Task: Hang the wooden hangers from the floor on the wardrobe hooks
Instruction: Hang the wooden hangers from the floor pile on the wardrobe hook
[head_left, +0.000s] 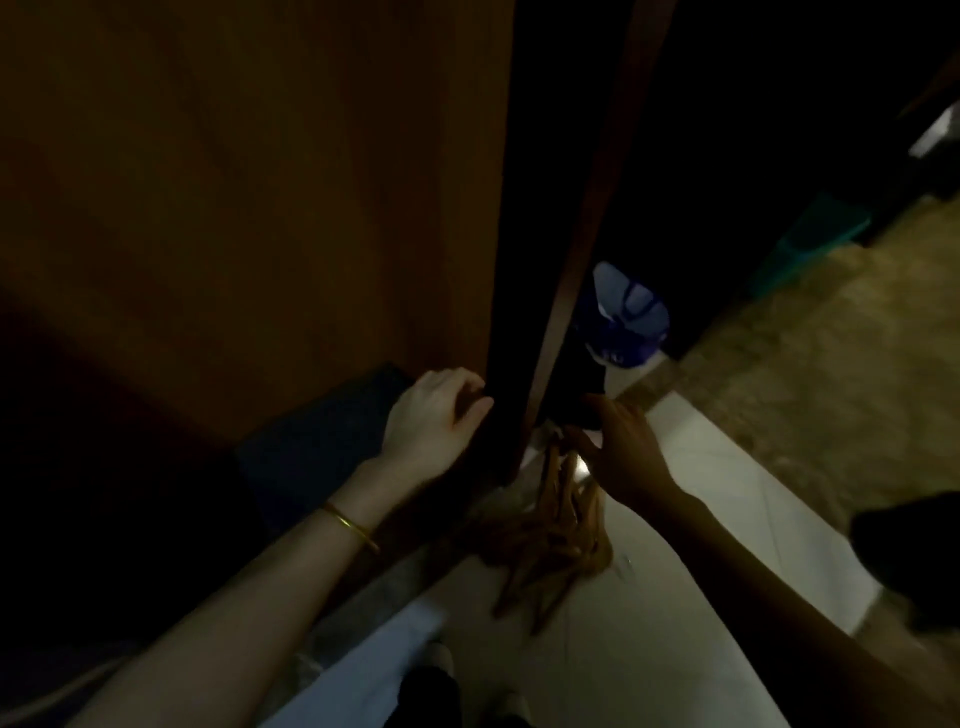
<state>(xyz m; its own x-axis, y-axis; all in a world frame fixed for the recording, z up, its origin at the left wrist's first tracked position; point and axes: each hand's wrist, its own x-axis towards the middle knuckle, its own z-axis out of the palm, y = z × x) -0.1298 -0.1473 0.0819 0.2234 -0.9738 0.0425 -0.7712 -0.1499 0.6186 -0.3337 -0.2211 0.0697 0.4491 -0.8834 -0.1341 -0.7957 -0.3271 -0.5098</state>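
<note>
Very dim, grainy and soft throughout; faint light falls on the pale floor (691, 499) at right, the left side sinks into black shadow

A blue and white bag (626, 317) stands past the dark gap ahead of me. To the bag's right runs speckled brown flooring (821, 364) with a green box (810, 239) at its far edge; pale floor tiles (727, 499) lie below the bag.

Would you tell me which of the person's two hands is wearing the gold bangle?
The left hand, curled on the wardrobe door's edge, wears it; the right hand is bare.
</note>
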